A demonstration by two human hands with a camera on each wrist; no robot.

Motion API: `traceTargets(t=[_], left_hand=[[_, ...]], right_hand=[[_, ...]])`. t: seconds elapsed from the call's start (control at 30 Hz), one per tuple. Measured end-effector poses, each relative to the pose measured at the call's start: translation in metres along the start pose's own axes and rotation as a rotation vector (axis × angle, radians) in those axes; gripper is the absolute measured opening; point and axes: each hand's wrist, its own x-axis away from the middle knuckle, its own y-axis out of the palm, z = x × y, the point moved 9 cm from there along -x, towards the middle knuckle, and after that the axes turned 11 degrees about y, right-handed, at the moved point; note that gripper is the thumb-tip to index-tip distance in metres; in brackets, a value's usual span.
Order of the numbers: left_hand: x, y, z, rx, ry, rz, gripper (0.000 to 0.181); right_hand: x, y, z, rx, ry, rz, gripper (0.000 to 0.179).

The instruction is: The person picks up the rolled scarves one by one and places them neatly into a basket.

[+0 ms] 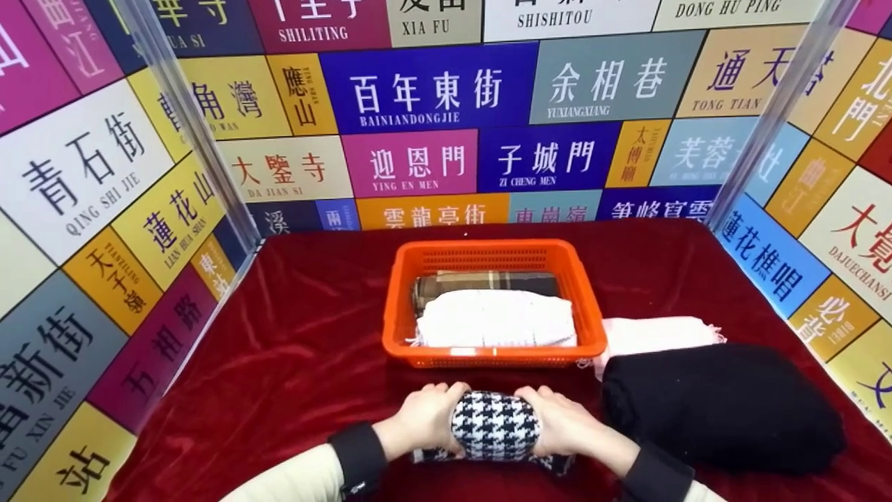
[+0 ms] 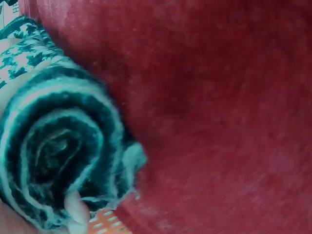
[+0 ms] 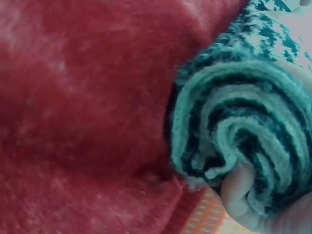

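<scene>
Head view: left hand [image 1: 428, 420] and right hand [image 1: 563, 422] curl round the ends of a checked roll [image 1: 495, 422], apparently rolled up but not yet in the basket [image 1: 589, 307] beyond. That holds brown [image 1: 488, 281] and white rolls [image 1: 496, 317]; pink [image 1: 658, 335] and black cloths [image 1: 721, 408] lie outside. Left wrist: a fingertip [image 2: 76, 212] presses the coiled end. Right wrist: likewise.

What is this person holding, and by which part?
A rolled houndstooth cloth, gripped at its two ends: the left hand on one end, the right hand on the other.

5 fabric bundles [image 1: 496, 425], 1 basket [image 1: 543, 357]
</scene>
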Motion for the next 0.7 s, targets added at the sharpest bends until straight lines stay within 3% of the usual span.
traceTargets(t=[0.2,0.4,0.7], left_hand=[[0.0,-0.027,0.008,-0.038,0.012,0.042,0.086],[-0.008,-0.072,0.014,-0.076,0.017,0.07,0.086],[-0.04,-0.145,0.01,-0.111,-0.008,0.064,0.09]], right_hand=[[0.009,-0.027,-0.011,0.043,-0.018,0.062,0.073],[0.013,-0.073,-0.029,0.101,-0.079,0.165,0.075],[-0.004,-0.149,-0.043,0.192,-0.071,0.23,0.079]])
